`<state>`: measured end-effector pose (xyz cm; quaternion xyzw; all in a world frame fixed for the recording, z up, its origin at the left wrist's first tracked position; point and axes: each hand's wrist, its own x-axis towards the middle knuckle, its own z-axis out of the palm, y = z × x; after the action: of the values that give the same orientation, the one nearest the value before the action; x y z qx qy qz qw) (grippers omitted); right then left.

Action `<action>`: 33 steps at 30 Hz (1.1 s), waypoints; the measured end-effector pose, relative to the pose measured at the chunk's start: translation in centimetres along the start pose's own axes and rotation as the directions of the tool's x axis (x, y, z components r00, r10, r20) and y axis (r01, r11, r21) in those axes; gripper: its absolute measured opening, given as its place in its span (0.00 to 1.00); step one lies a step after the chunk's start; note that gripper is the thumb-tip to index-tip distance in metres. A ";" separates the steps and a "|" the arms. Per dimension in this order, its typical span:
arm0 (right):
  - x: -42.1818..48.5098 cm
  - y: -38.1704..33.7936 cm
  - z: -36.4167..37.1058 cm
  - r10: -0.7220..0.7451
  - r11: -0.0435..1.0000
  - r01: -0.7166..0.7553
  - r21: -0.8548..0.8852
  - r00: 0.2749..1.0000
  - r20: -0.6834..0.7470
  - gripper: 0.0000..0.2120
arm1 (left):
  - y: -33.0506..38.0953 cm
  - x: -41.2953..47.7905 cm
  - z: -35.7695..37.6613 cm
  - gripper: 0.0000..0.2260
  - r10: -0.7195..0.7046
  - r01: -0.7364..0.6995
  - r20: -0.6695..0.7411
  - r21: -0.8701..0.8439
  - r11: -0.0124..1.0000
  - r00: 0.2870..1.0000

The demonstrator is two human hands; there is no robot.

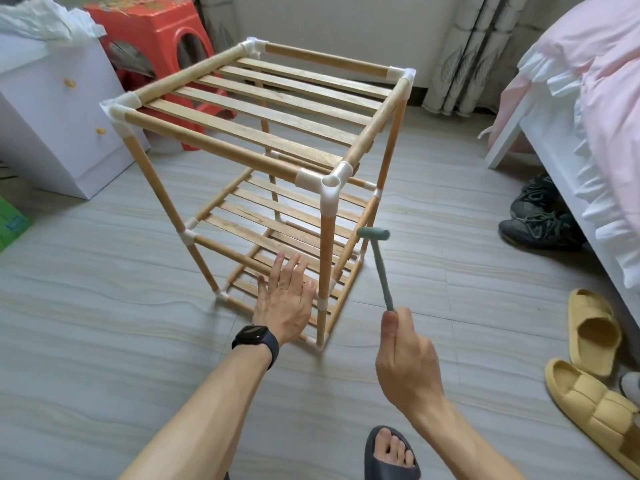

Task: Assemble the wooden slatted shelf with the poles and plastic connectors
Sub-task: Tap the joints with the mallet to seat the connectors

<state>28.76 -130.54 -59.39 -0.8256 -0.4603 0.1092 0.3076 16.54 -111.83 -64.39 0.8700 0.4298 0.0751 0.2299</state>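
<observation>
Upright on the grey tiled floor (104, 323), the wooden slatted shelf (214, 145) is standing as a three-tier frame. Round pale poles (156, 188) are running between white plastic connectors (332, 183) at the corners, and flat slats (252, 128) are spanning each level. The left grip (285, 299) is hovering released, fingers spread, beside the near front pole. The right grip (405, 355) is clenching the handle of a small green hammer (379, 265).

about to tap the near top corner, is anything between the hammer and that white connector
Nothing visible does. The hammer, gripped by the right hand, has its head in open air to the right of and below the near top connector. The left hand is lower down, beside the near pole, off that path.
</observation>
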 end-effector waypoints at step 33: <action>-1.6 0.6 -2.4 0.303 0.945 -0.275 -0.176 0.939 0.164 0.18 | 4.6 -7.0 -4.2 0.13 0.056 -0.046 -0.039 0.216 0.975 0.998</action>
<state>29.48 -133.09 -58.03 -0.8910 -0.3678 0.1963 0.1798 14.14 -118.29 -58.12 0.8985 0.4179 0.0537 0.1229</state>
